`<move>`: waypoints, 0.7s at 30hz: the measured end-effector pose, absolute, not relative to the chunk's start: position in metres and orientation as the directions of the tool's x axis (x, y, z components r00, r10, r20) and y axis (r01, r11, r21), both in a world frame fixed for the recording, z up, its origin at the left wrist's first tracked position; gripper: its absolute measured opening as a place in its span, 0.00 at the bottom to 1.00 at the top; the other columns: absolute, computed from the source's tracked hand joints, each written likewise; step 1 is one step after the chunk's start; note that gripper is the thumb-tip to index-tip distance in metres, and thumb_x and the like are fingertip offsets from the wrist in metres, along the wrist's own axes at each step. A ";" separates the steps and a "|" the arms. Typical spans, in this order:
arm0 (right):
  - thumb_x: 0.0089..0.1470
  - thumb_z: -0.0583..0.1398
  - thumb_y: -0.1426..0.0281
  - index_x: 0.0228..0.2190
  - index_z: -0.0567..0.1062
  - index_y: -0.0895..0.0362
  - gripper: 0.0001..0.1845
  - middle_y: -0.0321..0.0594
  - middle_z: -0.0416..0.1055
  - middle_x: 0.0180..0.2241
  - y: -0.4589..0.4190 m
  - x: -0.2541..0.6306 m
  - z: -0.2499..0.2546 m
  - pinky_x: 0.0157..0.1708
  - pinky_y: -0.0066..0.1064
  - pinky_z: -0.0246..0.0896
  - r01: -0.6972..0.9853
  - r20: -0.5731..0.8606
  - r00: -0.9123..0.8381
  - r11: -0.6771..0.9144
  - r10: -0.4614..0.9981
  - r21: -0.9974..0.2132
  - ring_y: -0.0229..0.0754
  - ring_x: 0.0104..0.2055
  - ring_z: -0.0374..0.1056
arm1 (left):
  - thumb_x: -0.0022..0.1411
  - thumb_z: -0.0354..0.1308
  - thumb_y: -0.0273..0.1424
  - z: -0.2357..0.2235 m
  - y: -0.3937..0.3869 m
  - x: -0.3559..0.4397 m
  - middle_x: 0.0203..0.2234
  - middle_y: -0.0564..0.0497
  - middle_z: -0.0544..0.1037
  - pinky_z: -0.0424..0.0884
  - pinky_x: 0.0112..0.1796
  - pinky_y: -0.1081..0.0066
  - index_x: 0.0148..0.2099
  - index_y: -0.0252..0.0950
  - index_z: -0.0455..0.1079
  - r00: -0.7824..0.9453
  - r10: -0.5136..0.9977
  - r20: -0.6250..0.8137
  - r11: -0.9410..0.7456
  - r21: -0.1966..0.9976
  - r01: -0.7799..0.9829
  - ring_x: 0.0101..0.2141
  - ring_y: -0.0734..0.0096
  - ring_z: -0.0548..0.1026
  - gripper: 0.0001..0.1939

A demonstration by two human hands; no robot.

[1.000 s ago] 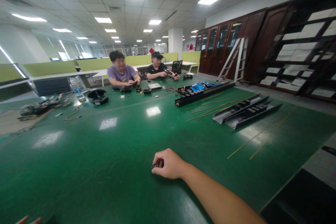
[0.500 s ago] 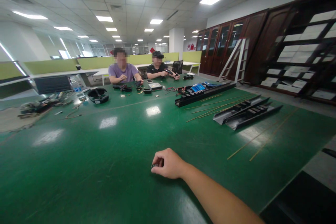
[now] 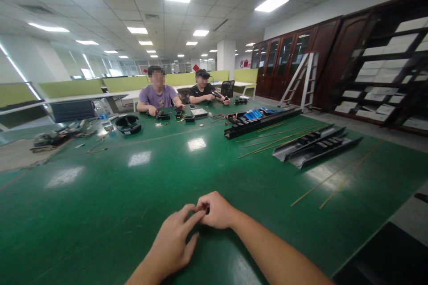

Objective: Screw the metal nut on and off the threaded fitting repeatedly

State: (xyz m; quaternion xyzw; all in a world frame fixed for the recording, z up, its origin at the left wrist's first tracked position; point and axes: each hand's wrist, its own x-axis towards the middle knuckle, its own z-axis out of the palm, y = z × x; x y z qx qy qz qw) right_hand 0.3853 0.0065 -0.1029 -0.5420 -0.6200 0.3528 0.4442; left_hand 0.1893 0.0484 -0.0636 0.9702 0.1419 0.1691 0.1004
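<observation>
Low over the green table (image 3: 110,222), my right hand (image 3: 216,210) is closed in a pinch, its fingertips pointing left. What it holds is small and dark, mostly covered by fingers, so its kind does not show. My left hand (image 3: 175,238) comes in from the lower left, index and middle fingers stretched to the right hand's fingertips. Its thumb stands apart from those fingers, and I see nothing gripped in it. The two hands meet at the fingertips near the middle of the view.
Black metal channels (image 3: 317,146) and thin rods (image 3: 306,193) lie to the right. A longer black channel (image 3: 264,122) holds blue pieces. At the far side two people (image 3: 158,93) sit handling parts. A black headset (image 3: 128,124) and a cluttered heap (image 3: 63,133) are at the left.
My left hand has entered from below and reached the fingertips of my right hand. The right hand keeps its pinch in nearly the same place. The view has tilted slightly upward.
</observation>
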 end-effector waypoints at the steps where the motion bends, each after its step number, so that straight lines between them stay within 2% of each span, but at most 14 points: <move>1: 0.39 0.66 0.73 0.25 0.75 0.61 0.06 0.32 0.69 0.21 0.008 0.387 -0.104 0.23 0.22 0.55 0.367 0.165 -0.012 0.158 0.986 -0.916 0.33 0.23 0.62 | 0.58 0.54 0.23 -0.065 0.051 0.201 0.51 0.43 0.70 0.74 0.47 0.59 0.60 0.44 0.64 0.904 0.307 0.299 -0.936 0.269 0.229 0.47 0.56 0.73 0.28; 3: 0.37 0.65 0.75 0.21 0.73 0.61 0.05 0.29 0.67 0.19 0.010 0.389 -0.105 0.22 0.21 0.52 0.348 0.133 -0.003 0.125 0.991 -0.929 0.32 0.23 0.60 | 0.56 0.54 0.21 -0.070 0.055 0.215 0.46 0.44 0.72 0.74 0.44 0.61 0.53 0.41 0.69 0.897 0.312 0.314 -0.924 0.321 0.208 0.44 0.57 0.74 0.22; 5: 0.36 0.65 0.75 0.21 0.72 0.61 0.06 0.29 0.67 0.19 0.011 0.391 -0.106 0.22 0.21 0.54 0.279 0.074 -0.013 0.075 0.997 -0.957 0.32 0.23 0.62 | 0.57 0.53 0.20 -0.074 0.059 0.219 0.43 0.45 0.73 0.74 0.43 0.65 0.48 0.40 0.71 0.890 0.315 0.330 -0.915 0.356 0.192 0.42 0.60 0.74 0.18; 8: 0.39 0.64 0.72 0.23 0.72 0.61 0.06 0.32 0.70 0.20 0.012 0.392 -0.105 0.23 0.23 0.60 0.185 0.001 -0.059 0.012 0.998 -0.983 0.35 0.23 0.67 | 0.58 0.50 0.18 -0.072 0.061 0.217 0.41 0.47 0.73 0.72 0.41 0.71 0.47 0.40 0.71 0.885 0.330 0.329 -0.899 0.397 0.188 0.39 0.66 0.74 0.18; 11: 0.40 0.66 0.70 0.24 0.73 0.61 0.08 0.33 0.71 0.20 0.011 0.390 -0.103 0.22 0.24 0.62 0.124 -0.054 -0.077 -0.045 0.996 -0.991 0.36 0.22 0.69 | 0.60 0.50 0.19 -0.065 0.059 0.212 0.38 0.48 0.72 0.71 0.37 0.73 0.47 0.41 0.72 0.885 0.357 0.298 -0.879 0.427 0.211 0.36 0.68 0.73 0.17; 14: 0.38 0.69 0.66 0.24 0.75 0.62 0.13 0.35 0.72 0.20 0.010 0.389 -0.100 0.20 0.23 0.60 0.107 -0.090 -0.075 -0.082 0.993 -0.991 0.36 0.21 0.69 | 0.65 0.49 0.24 -0.058 0.060 0.203 0.36 0.47 0.73 0.72 0.36 0.72 0.49 0.42 0.73 0.890 0.354 0.288 -0.887 0.404 0.222 0.35 0.67 0.74 0.16; 17: 0.38 0.71 0.61 0.24 0.77 0.62 0.17 0.38 0.75 0.22 0.011 0.390 -0.100 0.20 0.23 0.60 0.110 -0.099 -0.076 -0.090 0.992 -0.990 0.36 0.21 0.70 | 0.68 0.49 0.30 -0.055 0.071 0.177 0.37 0.47 0.77 0.74 0.41 0.72 0.50 0.43 0.73 0.868 0.378 0.323 -0.881 0.414 0.230 0.38 0.66 0.76 0.14; 20: 0.40 0.70 0.60 0.26 0.78 0.62 0.18 0.40 0.76 0.24 0.011 0.392 -0.102 0.21 0.23 0.62 0.110 -0.105 -0.078 -0.096 0.991 -0.989 0.36 0.21 0.71 | 0.64 0.57 0.39 -0.053 0.088 0.125 0.40 0.52 0.80 0.75 0.44 0.70 0.47 0.47 0.75 0.731 0.560 0.391 -0.799 0.489 0.351 0.40 0.62 0.79 0.11; 21: 0.40 0.70 0.60 0.26 0.78 0.62 0.18 0.40 0.76 0.24 0.011 0.392 -0.102 0.21 0.23 0.62 0.114 -0.106 -0.079 -0.096 0.991 -0.989 0.36 0.22 0.71 | 0.60 0.61 0.44 -0.051 0.092 0.104 0.40 0.53 0.80 0.76 0.43 0.70 0.47 0.48 0.75 0.643 0.647 0.410 -0.741 0.537 0.403 0.39 0.61 0.80 0.14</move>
